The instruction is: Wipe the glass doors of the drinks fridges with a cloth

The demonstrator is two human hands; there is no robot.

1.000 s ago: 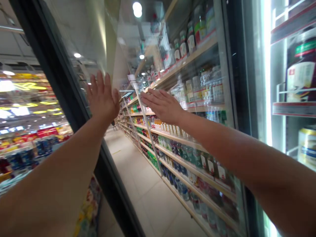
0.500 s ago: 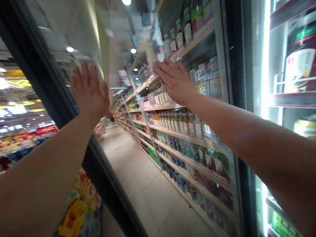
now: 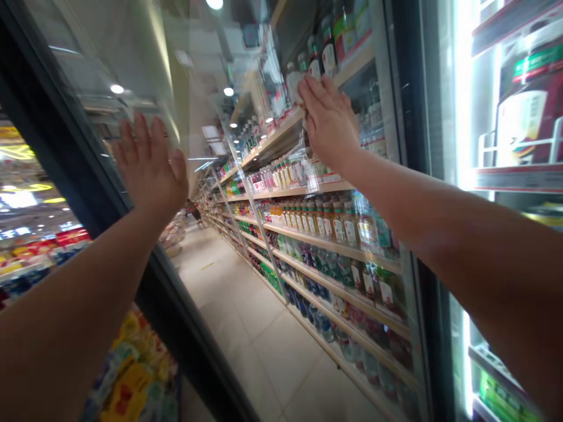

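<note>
A glass cooler door (image 3: 246, 53) with a dark frame stands swung open in front of me. My left hand (image 3: 149, 170) lies flat against the glass near the frame on the left, fingers spread, holding nothing. Higher up and to the right, my right hand (image 3: 329, 120) presses on the glass with its fingers stretched and close together. A pale edge shows beside its fingertips; it may be a thin wipe, but the palm hides most of it. Through the pane, bottles on shelves show behind both hands.
To the right is the lit cooler with a dark bottle (image 3: 532, 105) on a rack. Beyond the glass, long wooden shelves (image 3: 325, 234) carry rows of drinks beside a tiled aisle (image 3: 246, 328). Colourful packets (image 3: 132, 381) fill a display at lower left.
My right hand has slid right and slightly up across the glass, and its fingers point more upward. My left hand keeps its place on the door; the view has shifted slightly.
</note>
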